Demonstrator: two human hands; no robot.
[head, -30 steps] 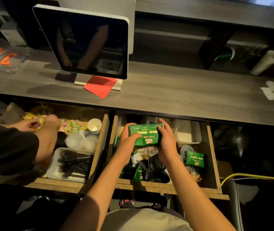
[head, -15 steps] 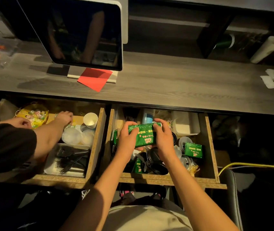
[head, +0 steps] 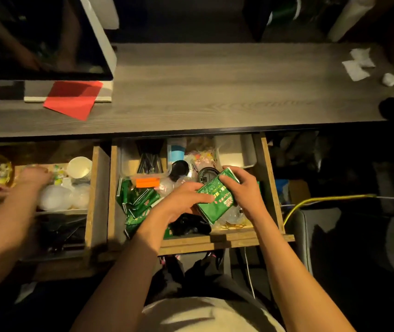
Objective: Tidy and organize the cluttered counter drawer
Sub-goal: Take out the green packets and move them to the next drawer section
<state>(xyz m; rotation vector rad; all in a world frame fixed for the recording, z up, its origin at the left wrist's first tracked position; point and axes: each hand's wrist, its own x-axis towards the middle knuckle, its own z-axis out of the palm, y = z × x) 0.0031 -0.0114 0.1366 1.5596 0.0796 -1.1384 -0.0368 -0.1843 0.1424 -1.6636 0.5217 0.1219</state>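
Both my hands hold a stack of green packets (head: pixel 216 198) tilted over the right side of the open wooden drawer (head: pixel 269 178). My left hand (head: pixel 181 202) grips its lower left edge and my right hand (head: pixel 241 188) grips its upper right end. More green packets (head: pixel 134 202) lie loose in the drawer's left half. The drawer also holds a clear box of black cutlery (head: pixel 149 161), black lids (head: pixel 180 170), an orange tag (head: pixel 146 182), a white tray (head: pixel 235 153) and clear plastic pieces.
Another person's hands (head: pixel 32 177) reach into the left drawer (head: pixel 97 188), among a paper cup (head: pixel 79 167), clear lids and black forks. On the counter stand a monitor (head: pixel 44 37), red paper (head: pixel 72 98) and white tissues (head: pixel 357 63). A yellow cable (head: pixel 311 202) runs at right.
I have turned the green stack from level to tilted and moved it to the right and toward the drawer's front. The loose packets on the left are now uncovered. The other person's hand shifted.
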